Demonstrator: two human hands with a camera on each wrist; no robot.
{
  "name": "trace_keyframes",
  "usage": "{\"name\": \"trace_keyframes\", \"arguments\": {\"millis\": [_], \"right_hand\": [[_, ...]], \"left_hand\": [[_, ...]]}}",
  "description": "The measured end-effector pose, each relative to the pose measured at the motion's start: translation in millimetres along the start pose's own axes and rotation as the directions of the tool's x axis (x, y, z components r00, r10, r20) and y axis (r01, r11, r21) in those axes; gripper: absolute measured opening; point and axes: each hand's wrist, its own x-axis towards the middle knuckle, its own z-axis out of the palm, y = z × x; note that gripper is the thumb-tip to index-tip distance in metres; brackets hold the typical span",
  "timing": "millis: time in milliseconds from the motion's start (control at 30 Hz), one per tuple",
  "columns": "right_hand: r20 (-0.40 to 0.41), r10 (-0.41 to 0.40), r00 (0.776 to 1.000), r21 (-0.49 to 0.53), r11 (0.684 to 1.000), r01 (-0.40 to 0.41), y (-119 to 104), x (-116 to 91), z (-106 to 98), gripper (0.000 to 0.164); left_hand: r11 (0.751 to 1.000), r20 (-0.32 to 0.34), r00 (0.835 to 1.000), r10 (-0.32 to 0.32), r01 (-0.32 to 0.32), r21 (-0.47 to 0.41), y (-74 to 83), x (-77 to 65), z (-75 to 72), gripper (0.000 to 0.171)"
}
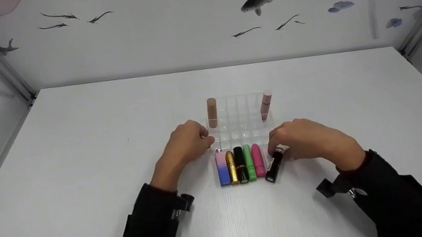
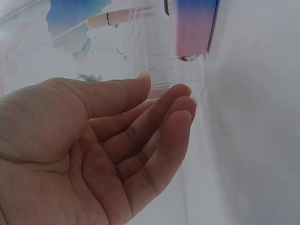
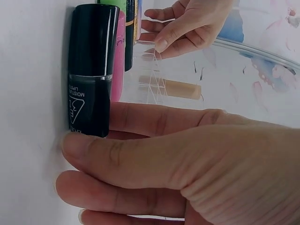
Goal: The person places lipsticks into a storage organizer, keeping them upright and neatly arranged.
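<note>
Black sleeves point(image 1: 140, 235) lie nearest. Right hand's point(image 1: 308, 138) fingers pinch the lipstick's point(image 1: 275, 166) far end above the tabletop point(image 1: 222, 229); the left hand point(image 1: 185, 142), loosely bent, is beside the clear case point(image 1: 238, 136). Five tubes point(image 1: 258, 161) stand in a row left of the lipstick, whose long axis slants, near end leftward.

In my right wrist's view I read upside-down "MOISTU…" and "LIPSTI…" on the black lipstick point(image 3: 92, 70); at their six o'clock, a triangular emblem point(image 3: 77, 111) has unclear letters.
</note>
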Motion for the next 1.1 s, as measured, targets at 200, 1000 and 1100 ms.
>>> {"name": "trace_keyframes", "arguments": {"millis": [200,1000,1100], "right_hand": [[0.006,0.013,1.0,0.03,0.999,-0.013,3,-2,-1,0.037],[-0.192,-0.018,0.981,0.05,0.998,0.028,1,-6,-9,0.022],[-0.247,-0.02,0.969,0.041,0.999,0.031,1,-6,-9,0.021]], "left_hand": [[1.0,0.004,1.0,-0.029,0.029,0.003,6.5,-4.9,-0.8,0.031],[0.997,-0.055,0.996,0.066,-0.063,0.051,-7.9,5.8,6.2,0.024],[0.995,-0.069,0.996,0.063,-0.058,0.075,-7.1,6.2,5.7,0.028]]}}
